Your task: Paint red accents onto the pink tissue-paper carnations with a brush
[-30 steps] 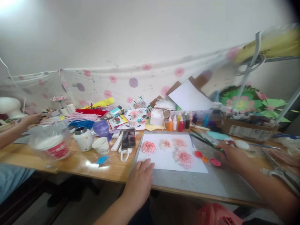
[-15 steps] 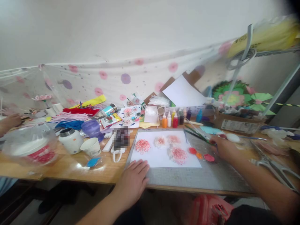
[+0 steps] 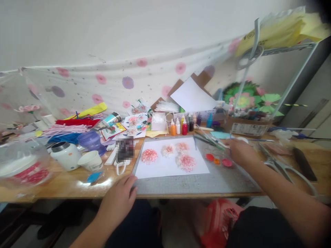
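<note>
My left hand [image 3: 119, 197] lies at the table's front edge, fingers stretched out by the left corner of the grey mat [image 3: 165, 186]. On the mat is a white sheet of paper [image 3: 160, 171] with several red and pink speckled, flower-like patches [image 3: 149, 156]. My right hand [image 3: 239, 151] is closed beside several pens or brushes [image 3: 210, 140] at the mat's right side. A thin blue strip shows at its fingertips, too blurred to name. Just left of and below that hand are small red [image 3: 209, 157], orange [image 3: 216, 161] and pink [image 3: 227, 163] paint pools.
Paint bottles [image 3: 184, 126] stand behind the mat. On the left are a paper cup [image 3: 90, 161], a white jar [image 3: 66, 156], a purple vase [image 3: 92, 142] and a bagged tub [image 3: 24, 168]. Large scissors [image 3: 279, 164] and a cardboard box [image 3: 247, 128] are at right.
The view has turned right, so the scene shifts left. My left hand has drawn back from the paper's corner toward the table edge. My right hand stays beside the pens or brushes.
</note>
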A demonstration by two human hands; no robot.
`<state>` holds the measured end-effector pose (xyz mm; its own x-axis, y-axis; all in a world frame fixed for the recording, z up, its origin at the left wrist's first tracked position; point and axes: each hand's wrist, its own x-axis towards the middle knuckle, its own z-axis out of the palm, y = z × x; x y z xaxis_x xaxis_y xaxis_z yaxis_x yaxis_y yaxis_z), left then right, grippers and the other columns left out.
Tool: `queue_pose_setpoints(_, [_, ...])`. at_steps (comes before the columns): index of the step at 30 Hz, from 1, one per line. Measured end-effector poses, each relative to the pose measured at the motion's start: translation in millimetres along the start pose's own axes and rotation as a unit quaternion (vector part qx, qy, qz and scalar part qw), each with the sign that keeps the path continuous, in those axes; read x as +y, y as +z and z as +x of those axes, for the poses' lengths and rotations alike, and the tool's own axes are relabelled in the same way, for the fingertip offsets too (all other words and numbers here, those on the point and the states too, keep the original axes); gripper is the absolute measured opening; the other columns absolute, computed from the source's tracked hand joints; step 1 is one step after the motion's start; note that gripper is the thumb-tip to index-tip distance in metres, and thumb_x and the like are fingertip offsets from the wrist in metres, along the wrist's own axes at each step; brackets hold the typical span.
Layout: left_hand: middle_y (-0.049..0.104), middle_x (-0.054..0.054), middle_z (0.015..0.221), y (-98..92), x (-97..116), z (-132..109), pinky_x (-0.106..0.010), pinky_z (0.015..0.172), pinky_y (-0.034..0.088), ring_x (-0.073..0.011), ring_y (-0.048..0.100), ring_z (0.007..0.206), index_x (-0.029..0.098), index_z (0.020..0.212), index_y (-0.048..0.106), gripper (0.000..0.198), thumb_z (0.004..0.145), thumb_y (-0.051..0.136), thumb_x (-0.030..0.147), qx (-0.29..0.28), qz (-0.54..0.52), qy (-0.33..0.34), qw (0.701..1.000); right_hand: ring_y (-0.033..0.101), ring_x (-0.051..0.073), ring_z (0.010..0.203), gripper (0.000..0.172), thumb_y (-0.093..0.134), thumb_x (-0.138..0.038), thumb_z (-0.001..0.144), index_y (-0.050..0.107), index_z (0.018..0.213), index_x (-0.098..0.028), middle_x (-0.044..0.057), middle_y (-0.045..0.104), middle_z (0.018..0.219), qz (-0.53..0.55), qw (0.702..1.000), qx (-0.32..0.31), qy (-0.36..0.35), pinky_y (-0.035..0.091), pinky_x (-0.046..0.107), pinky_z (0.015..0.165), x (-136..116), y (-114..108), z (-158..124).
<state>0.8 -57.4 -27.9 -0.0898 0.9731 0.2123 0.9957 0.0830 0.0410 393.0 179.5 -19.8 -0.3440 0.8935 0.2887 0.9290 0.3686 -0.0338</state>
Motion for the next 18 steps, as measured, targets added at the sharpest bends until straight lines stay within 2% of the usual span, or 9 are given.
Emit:
queue_pose_setpoints(3, [0.059, -0.014, 0.119, 0.6, -1, 4, -0.045, 0.093, 0.044, -0.0289, 0.055, 0.108, 0.011, 0.111, 0.060, 0.033, 0.086, 0.041, 0.021, 0.004, -0.011, -0.026, 1.000, 0.057, 0.023, 0.099, 0.020, 0.046, -0.024, 0.086, 0.062, 0.097, -0.018, 0.011, 0.064, 0.103, 0.007, 0.997, -0.021, -0.078, 0.041, 0.032, 0.082, -36, -17, -17])
queue_pose_setpoints(6, [0.059, -0.012, 0.118, -0.3, 2, 10, -0.042, 0.092, 0.043, -0.0268, 0.055, 0.107, 0.013, 0.110, 0.059, 0.031, 0.085, 0.042, 0.018, 0.006, -0.023, -0.045, 0.999, 0.060, 0.022, 0.094, 0.019, 0.048, -0.029, 0.085, 0.063, 0.094, -0.020, 0.008, 0.066, 0.098, 0.019, 0.985, -0.069, -0.157, 0.042, 0.030, 0.081, -69, -26, -36])
queue_pose_setpoints(8, [0.059, -0.011, 0.117, -1.1, 4, 14, -0.039, 0.092, 0.043, -0.0253, 0.055, 0.106, 0.015, 0.109, 0.059, 0.030, 0.085, 0.042, 0.016, 0.007, -0.031, -0.057, 0.998, 0.062, 0.025, 0.091, 0.018, 0.051, -0.030, 0.083, 0.063, 0.091, -0.019, 0.010, 0.067, 0.095, 0.018, 0.979, -0.098, -0.180, 0.044, 0.033, 0.078, -83, -28, -46])
queue_pose_setpoints(14, [0.059, -0.009, 0.114, -1.9, 1, 21, -0.034, 0.089, 0.043, -0.0232, 0.055, 0.105, 0.019, 0.107, 0.058, 0.028, 0.083, 0.044, 0.014, 0.012, -0.060, -0.093, 0.994, 0.065, 0.030, 0.085, 0.018, 0.047, -0.024, 0.086, 0.062, 0.088, -0.014, 0.015, 0.069, 0.090, 0.001, 0.970, -0.155, -0.189, 0.046, 0.037, 0.069, -98, -20, -53])
queue_pose_setpoints(18, [0.061, -0.013, 0.108, -3.2, 6, 23, -0.040, 0.089, 0.041, -0.0290, 0.055, 0.103, 0.017, 0.108, 0.059, 0.029, 0.081, 0.048, 0.016, 0.007, -0.067, -0.098, 0.993, 0.066, 0.031, 0.086, 0.020, 0.044, -0.022, 0.088, 0.062, 0.090, -0.014, 0.015, 0.069, 0.092, -0.005, 0.968, -0.167, -0.187, 0.047, 0.037, 0.069, -100, -18, -50])
